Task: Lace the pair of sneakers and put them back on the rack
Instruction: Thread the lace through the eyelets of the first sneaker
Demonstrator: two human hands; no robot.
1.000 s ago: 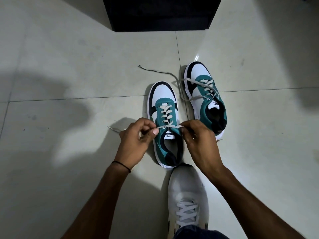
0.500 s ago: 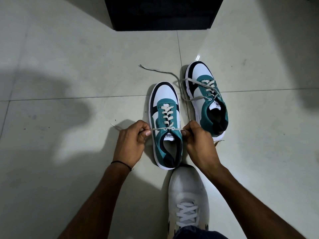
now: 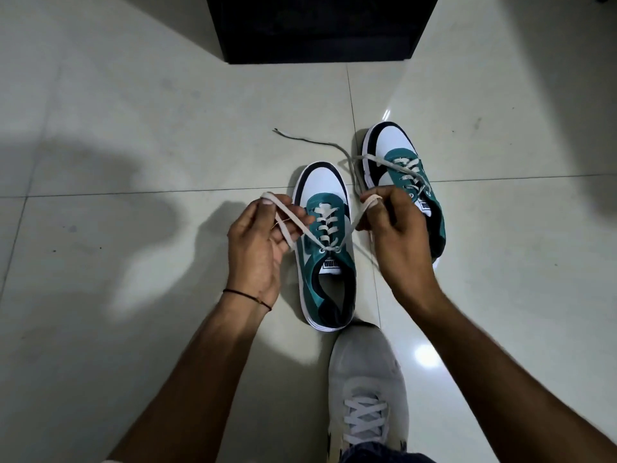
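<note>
Since the last frame both my hands have lifted off the floor and spread apart, and the lace ends now rise from the top eyelets in a V instead of lying flat across the tongue. My left hand point(image 3: 258, 243) is closed around the left lace end point(image 3: 283, 218), which loops over my fingertips and runs across the palm. The near sneaker point(image 3: 325, 248), teal, white and black, stands on the tiled floor point(image 3: 133, 145) between my hands, toe away from me, laced up to the top eyelets. My right hand point(image 3: 397, 235) pinches the right lace end point(image 3: 365, 208) between thumb and fingers.

That hand covers the heel side of the far sneaker point(image 3: 400, 172), which stands just behind and to the right; its loose lace point(image 3: 310, 140) trails left over the floor. The dark rack point(image 3: 320, 28) sits well beyond both. My own grey shoe point(image 3: 365, 389) is planted just behind the near sneaker's heel.
</note>
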